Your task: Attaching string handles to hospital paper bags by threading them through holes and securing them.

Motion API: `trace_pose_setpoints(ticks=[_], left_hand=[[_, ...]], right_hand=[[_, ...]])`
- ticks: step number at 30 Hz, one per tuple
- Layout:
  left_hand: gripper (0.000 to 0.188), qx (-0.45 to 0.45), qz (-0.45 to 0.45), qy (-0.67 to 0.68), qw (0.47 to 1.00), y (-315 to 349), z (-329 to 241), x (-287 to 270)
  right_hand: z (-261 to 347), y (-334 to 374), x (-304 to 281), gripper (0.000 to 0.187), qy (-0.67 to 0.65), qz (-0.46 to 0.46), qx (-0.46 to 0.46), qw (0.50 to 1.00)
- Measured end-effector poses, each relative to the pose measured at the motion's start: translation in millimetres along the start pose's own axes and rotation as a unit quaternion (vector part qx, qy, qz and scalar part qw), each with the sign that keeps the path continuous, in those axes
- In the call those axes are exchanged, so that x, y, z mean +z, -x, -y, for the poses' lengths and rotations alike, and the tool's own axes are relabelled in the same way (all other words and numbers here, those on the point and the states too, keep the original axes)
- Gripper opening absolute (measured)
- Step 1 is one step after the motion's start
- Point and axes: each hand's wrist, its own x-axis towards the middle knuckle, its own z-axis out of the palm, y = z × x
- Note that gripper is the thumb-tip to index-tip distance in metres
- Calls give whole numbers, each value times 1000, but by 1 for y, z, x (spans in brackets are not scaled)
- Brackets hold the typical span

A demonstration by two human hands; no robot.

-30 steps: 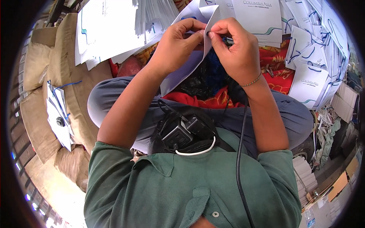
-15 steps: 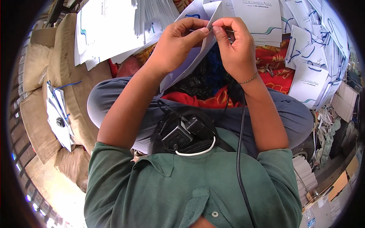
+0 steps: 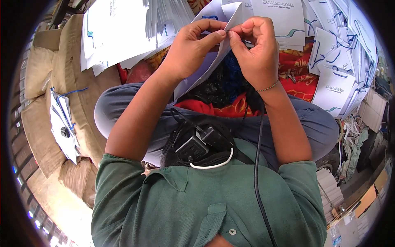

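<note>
A white paper bag (image 3: 202,76) stands tilted between my raised hands, with a blue cord handle (image 3: 210,17) on its far panel. My left hand (image 3: 192,49) is closed on the bag's upper edge, thumb and forefinger pinching the paper. Against that same edge, my right hand (image 3: 260,51) has its thumb and forefinger pressed together, the other fingers curled. Whatever lies in this pinch is too small to make out. Below my hands, a heap of blue cord (image 3: 231,74) lies on black plastic (image 3: 210,94) in front of my crossed legs.
White paper sheets or flat bags (image 3: 117,33) are stacked at the far left. More printed bags (image 3: 279,22) lie ahead, and finished-looking bags with blue handles (image 3: 335,88) pile at the right. A brown sofa (image 3: 70,53) is on the left; a black cable (image 3: 258,181) hangs down my front.
My right hand has shifted slightly, its fingers curling more and its thumb tip moving left along the bag's edge. The black cable has swung a little left. My left hand keeps its hold.
</note>
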Motion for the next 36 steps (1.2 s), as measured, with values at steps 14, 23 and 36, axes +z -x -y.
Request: trace_pose_setpoints(ticks=[14,23,36], left_hand=[[23,15,-13,-9,1000,0,2,0],[23,26,-39,-5,999,-1,4,3],[21,50,-32,-76,995,0,2,5]], right_hand=[[17,-1,-1,14,134,30,-15,990],[7,-2,-2,7,98,16,-25,995],[15,-4,-6,27,25,9,56,998]])
